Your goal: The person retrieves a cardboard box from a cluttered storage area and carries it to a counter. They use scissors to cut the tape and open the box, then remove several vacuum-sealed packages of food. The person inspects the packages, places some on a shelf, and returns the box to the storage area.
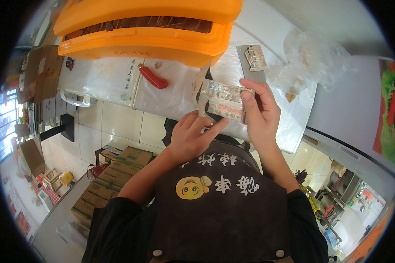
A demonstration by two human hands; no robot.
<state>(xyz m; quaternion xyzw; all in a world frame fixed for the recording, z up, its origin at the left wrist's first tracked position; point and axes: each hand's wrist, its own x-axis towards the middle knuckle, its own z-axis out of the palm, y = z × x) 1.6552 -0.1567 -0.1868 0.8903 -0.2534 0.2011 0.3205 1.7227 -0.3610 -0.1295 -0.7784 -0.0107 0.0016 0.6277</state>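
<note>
My right hand [265,113] grips a small printed packet [228,93] at its right end, thumb on top and fingers behind. The packet is beige and bears fine writing and a barcode; a dark gap shows along its lower part. My left hand [191,133] is at the packet's lower left corner, fingers curled onto it and the index finger stretched along the lower edge. Its thumb is hidden. Just beyond lies a grey metal blade [247,62] with a similar crumpled packet [256,58] on it. A red-handled folding knife [153,77] rests to the left.
A large orange plastic container [144,42] holding thin sticks stands at the back. The white lidded surface [181,98] lies under clear plastic film. Crumpled clear plastic bags [309,62] are at the right. Cardboard boxes [112,180] are stacked at lower left.
</note>
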